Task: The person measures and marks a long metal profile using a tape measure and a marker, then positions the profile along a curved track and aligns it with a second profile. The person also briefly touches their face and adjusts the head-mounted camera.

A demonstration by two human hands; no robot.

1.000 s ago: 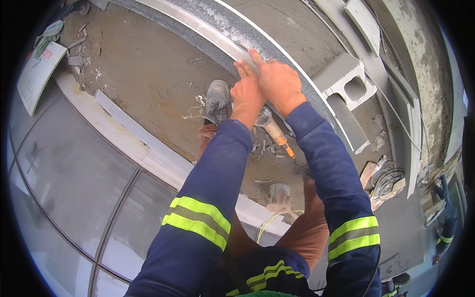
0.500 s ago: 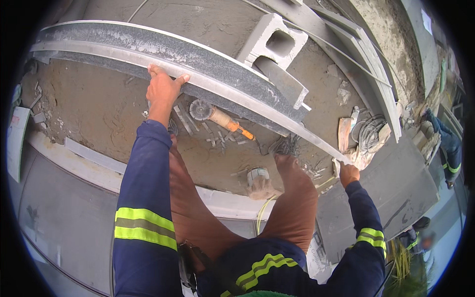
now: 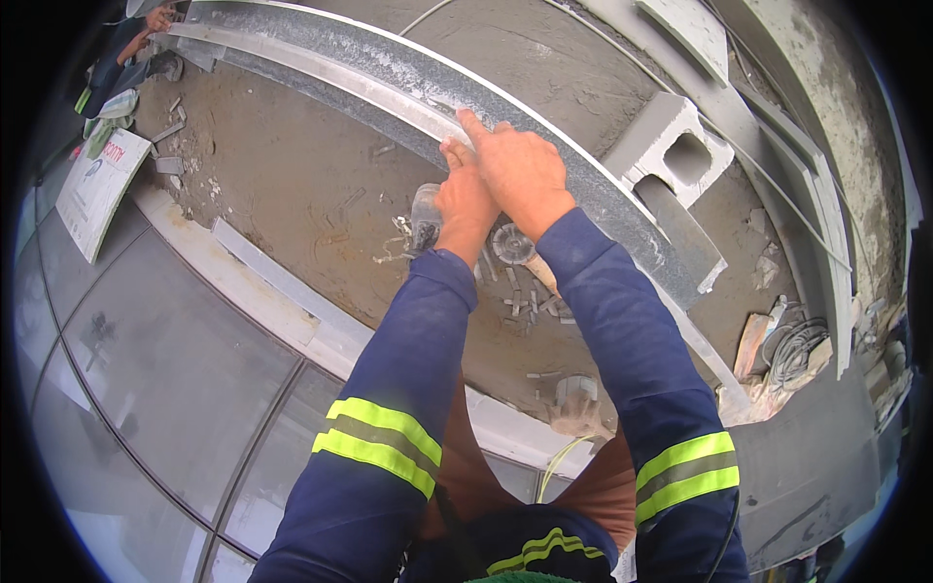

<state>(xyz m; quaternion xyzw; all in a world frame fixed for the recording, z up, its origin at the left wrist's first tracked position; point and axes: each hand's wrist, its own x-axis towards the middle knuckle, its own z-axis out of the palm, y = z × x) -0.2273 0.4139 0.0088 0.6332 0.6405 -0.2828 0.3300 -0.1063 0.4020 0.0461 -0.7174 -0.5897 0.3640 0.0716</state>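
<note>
A long pale straight bar lies along a dark grey stone slab with a white edge. My left hand is closed at the bar's near edge, fingertips on it. Crossing close beside it, my right hand has its index finger stretched over the bar and slab. At that fingertip a thin dark sliver shows, too small to name; the other fingers are curled and partly hidden. Under my right forearm, an angle grinder with a round disc lies on the ground, partly covered.
At the far left, another person's hands are at the bar's far end. A hollow concrete block stands behind the slab. Cut scraps litter the sandy ground. Coiled cable lies at right, a printed white board at left.
My right hand has left the bar's near right end and come to the middle beside my left hand. The view has shifted left, bringing another person's hands into sight.
</note>
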